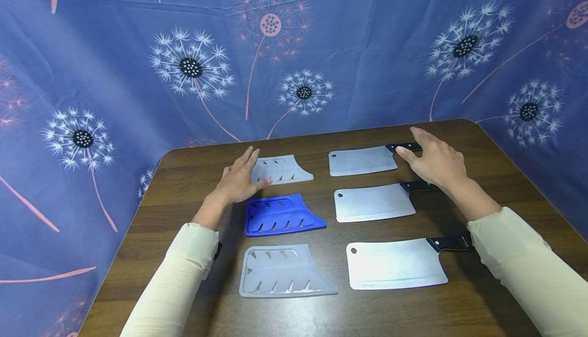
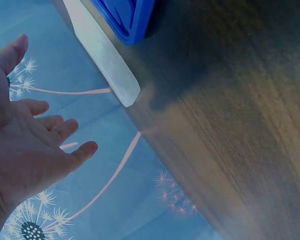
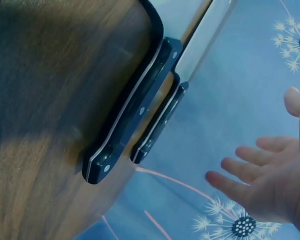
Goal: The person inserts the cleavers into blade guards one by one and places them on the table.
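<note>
Three cleavers lie in a column on the right, blades pointing left: a far cleaver (image 1: 360,161), a middle cleaver (image 1: 374,203) and a near cleaver (image 1: 392,265), all with black riveted handles. Left of them are three slotted plastic blade guards: a whitish far guard (image 1: 287,170), a blue guard (image 1: 280,217) and a translucent near guard (image 1: 277,273). My left hand (image 1: 236,178), fingers extended, hovers at the far guard's left end. Above the far and middle cleavers' handles hangs my right hand (image 1: 434,161), fingers spread. Both wrist views show the hands holding nothing.
The brown wooden table (image 1: 294,316) has rounded far corners. Close behind it and along its sides hangs a blue cloth (image 1: 367,71) printed with dandelions. Pale sleeves (image 1: 172,270) cover both forearms.
</note>
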{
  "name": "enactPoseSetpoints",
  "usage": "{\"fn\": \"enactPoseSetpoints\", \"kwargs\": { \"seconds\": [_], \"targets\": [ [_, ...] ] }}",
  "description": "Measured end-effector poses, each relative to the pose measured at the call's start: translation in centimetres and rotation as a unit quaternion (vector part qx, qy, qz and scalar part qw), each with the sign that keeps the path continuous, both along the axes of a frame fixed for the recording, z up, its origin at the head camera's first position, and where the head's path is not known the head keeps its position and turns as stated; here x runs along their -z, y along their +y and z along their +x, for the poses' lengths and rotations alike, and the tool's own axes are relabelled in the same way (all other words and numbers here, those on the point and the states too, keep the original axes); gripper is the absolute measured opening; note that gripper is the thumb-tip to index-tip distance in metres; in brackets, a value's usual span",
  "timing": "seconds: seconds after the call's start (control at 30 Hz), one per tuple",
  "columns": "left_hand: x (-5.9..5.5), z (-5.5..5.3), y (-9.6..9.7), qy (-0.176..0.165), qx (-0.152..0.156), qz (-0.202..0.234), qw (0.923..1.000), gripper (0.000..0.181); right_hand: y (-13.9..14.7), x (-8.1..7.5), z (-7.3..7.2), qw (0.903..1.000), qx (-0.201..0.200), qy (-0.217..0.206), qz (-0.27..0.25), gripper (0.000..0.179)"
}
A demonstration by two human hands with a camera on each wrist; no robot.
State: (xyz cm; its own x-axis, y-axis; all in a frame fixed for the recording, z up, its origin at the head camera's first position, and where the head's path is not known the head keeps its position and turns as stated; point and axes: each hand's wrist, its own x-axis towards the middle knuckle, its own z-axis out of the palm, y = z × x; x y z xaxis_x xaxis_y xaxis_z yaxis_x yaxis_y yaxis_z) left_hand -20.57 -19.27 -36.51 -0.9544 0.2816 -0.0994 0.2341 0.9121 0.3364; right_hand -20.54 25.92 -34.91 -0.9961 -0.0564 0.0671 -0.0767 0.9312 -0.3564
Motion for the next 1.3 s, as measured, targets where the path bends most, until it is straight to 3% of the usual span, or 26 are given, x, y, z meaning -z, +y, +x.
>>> {"fn": "enactPoseSetpoints", "kwargs": {
  "seconds": [0.23,0.67,0.97,1.3],
  "targets": [
    [0.2,-0.8,-0.1,0.018,-0.008,-0.001,0.9998,0.090,0.2,0.4,-0.5,0.9997,0.003,0.024,-0.008,0.081],
    [0.7,-2.1,-0.7,0.002,-0.023,-0.006,0.9997,0.091,1.4,1.5,-1.0,0.9992,-0.009,0.001,-0.040,0.076],
    [1.0,-2.8,-0.5,0.020,-0.038,0.006,0.9991,0.079,1.5,1.1,-2.0,0.9985,-0.024,-0.004,-0.048,0.066],
    [1.1,-3.1,-0.7,0.012,-0.046,-0.002,0.9989,0.082,1.3,1.2,-3.1,0.9977,-0.043,-0.012,-0.050,0.060]
  ]
}}
